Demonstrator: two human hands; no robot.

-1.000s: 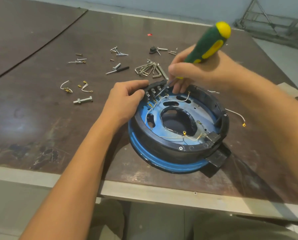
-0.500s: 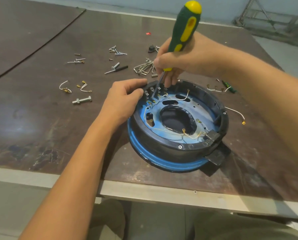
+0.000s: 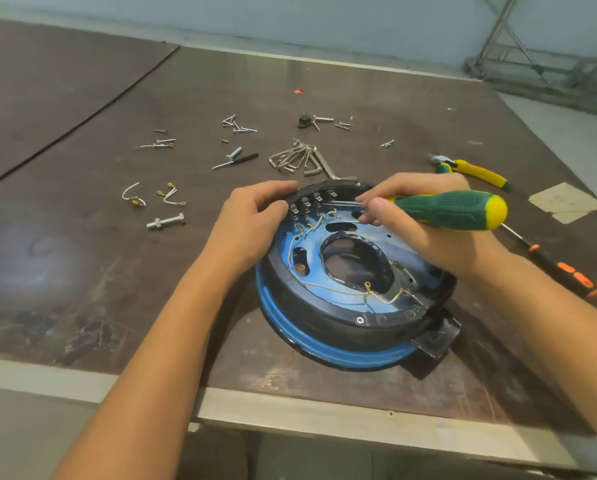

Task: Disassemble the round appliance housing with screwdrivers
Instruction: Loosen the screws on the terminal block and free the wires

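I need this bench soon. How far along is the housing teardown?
Looks partway. Done: loose screws and detached wire leads lie on the table. In hand: the left hand grips the housing rim while the right hand holds the green screwdriver, its tip at the terminal row. Left: a hex screw sits in the near rim, and wires remain inside.

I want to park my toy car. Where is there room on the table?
Bare table lies left of the left hand, between the bolt and the near edge. Crowded: screws and hex keys behind the housing, pliers on the right.
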